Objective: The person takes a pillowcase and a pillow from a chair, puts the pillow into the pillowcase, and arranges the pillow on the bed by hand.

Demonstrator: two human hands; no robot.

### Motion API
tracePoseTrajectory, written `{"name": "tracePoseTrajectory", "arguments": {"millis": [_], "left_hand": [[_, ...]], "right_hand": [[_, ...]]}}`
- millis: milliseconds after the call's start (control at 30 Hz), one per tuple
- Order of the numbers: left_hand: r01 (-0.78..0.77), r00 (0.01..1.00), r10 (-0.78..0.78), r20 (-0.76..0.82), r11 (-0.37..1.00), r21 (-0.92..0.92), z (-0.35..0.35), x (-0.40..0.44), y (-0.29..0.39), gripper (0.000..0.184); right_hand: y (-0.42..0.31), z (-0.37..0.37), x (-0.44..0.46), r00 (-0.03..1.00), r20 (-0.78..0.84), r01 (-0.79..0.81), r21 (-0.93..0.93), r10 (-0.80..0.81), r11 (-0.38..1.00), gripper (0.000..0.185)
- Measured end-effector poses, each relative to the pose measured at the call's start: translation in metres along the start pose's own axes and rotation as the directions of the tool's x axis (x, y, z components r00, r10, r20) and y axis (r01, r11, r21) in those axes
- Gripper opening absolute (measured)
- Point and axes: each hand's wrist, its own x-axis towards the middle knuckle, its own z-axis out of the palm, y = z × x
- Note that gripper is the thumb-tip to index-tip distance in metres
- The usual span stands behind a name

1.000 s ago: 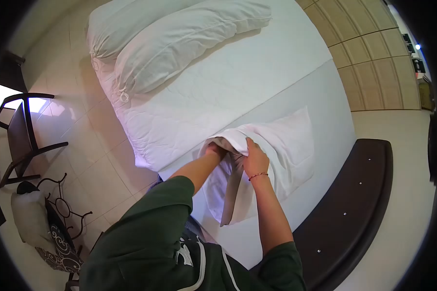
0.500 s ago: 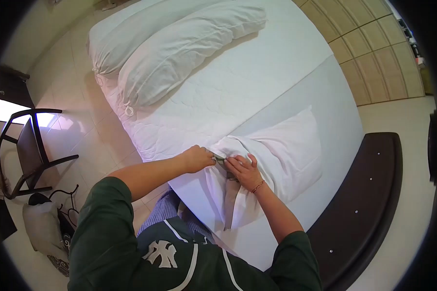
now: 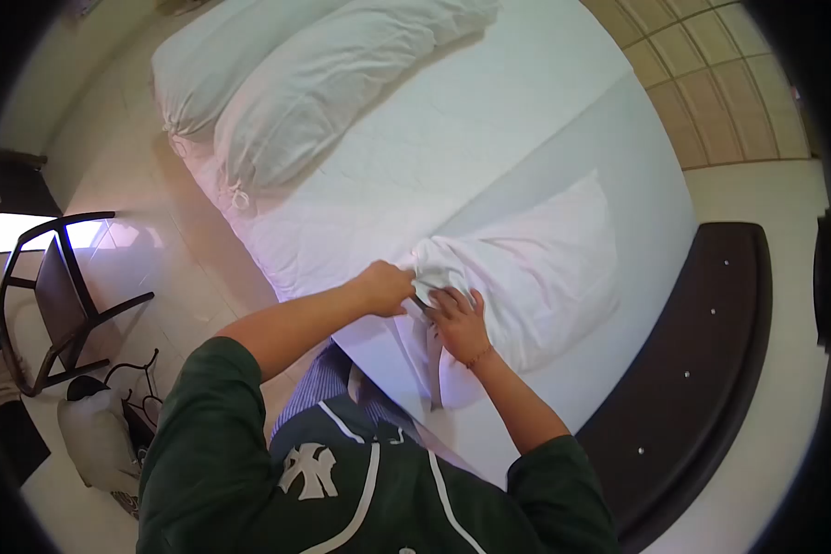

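Note:
A white pillowcase [image 3: 549, 268] lies wrinkled on the near part of the bed, its open end toward me. My left hand [image 3: 387, 288] is closed on the edge of that open end. Beside it, my right hand [image 3: 459, 323] presses on the fabric with its fingers bent and slightly apart. A small dark strip shows between the two hands; what it is I cannot make out. Below the hands a flap of the cloth hangs toward my body.
Two long white bolsters [image 3: 319, 97] rest on the far left of the white mattress [image 3: 489, 138]. A dark padded headboard [image 3: 702, 369] borders the right side. On the tiled floor at left stands a dark chair [image 3: 65, 286].
My left hand has come out from inside the pillowcase opening and moved left to its edge. My right hand has shifted slightly left and down. The opening now looks narrower.

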Motion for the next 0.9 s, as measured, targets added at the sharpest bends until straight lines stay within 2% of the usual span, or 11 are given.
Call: {"name": "tracePoseTrajectory", "arguments": {"millis": [67, 167, 267, 367, 400, 500, 567, 667, 767, 800, 900], "left_hand": [[0.021, 1.000, -0.021, 0.001, 1.000, 0.015, -0.001, 0.001, 0.006, 0.029], [0.054, 0.998, -0.053, -0.014, 0.997, 0.053, 0.011, 0.010, 0.007, 0.025], [0.105, 0.995, -0.105, -0.006, 0.990, 0.094, 0.011, 0.013, 0.008, 0.018], [0.092, 0.996, -0.091, -0.012, 0.985, 0.146, 0.026, 0.022, 0.013, 0.016], [0.036, 0.999, -0.036, -0.002, 0.986, 0.165, 0.025, 0.022, 0.019, 0.014], [0.017, 0.997, -0.027, 0.066, 0.990, 0.143, 0.037, 0.025, 0.038, 0.012], [0.026, 0.997, -0.035, 0.072, 0.992, 0.122, 0.047, 0.024, 0.049, 0.012], [0.068, 0.993, -0.076, 0.091, 0.994, 0.087, 0.069, 0.022, 0.063, 0.013], [0.126, 0.991, -0.126, 0.043, 0.992, -0.007, 0.092, 0.022, 0.071, 0.012], [0.141, 0.989, -0.140, 0.040, 0.989, -0.034, 0.091, 0.021, 0.075, 0.013], [0.136, 0.986, -0.131, 0.098, 0.990, -0.038, 0.087, 0.018, 0.081, 0.014]], "right_hand": [[-0.016, -0.010, -0.037, 0.984, -0.161, -0.092, -0.090, 0.076, 0.992, 0.016], [-0.041, -0.017, -0.092, 0.962, 0.061, -0.260, -0.076, 0.264, 0.963, 0.016], [-0.056, -0.001, -0.146, 0.989, 0.046, -0.138, -0.008, 0.138, 0.990, 0.017], [-0.068, -0.004, -0.162, 0.944, 0.286, 0.182, -0.034, -0.165, 0.983, 0.023], [-0.069, 0.001, -0.159, 0.907, 0.327, 0.338, -0.186, -0.266, 0.923, 0.025], [-0.084, 0.005, -0.149, 0.554, 0.828, 0.166, -0.210, 0.085, 0.964, 0.026], [-0.077, -0.003, -0.146, 0.623, 0.725, -0.198, -0.216, 0.293, 0.956, 0.038], [-0.070, 0.005, -0.155, 0.607, 0.546, -0.635, -0.104, 0.577, 0.766, 0.067], [-0.086, 0.059, -0.173, 0.594, 0.288, -0.774, -0.052, 0.751, 0.631, 0.065], [-0.086, 0.045, -0.162, 0.515, 0.380, -0.827, -0.013, 0.768, 0.561, 0.051], [-0.064, 0.075, -0.168, 0.478, 0.218, -0.878, 0.096, 0.851, 0.469, 0.037]]}}
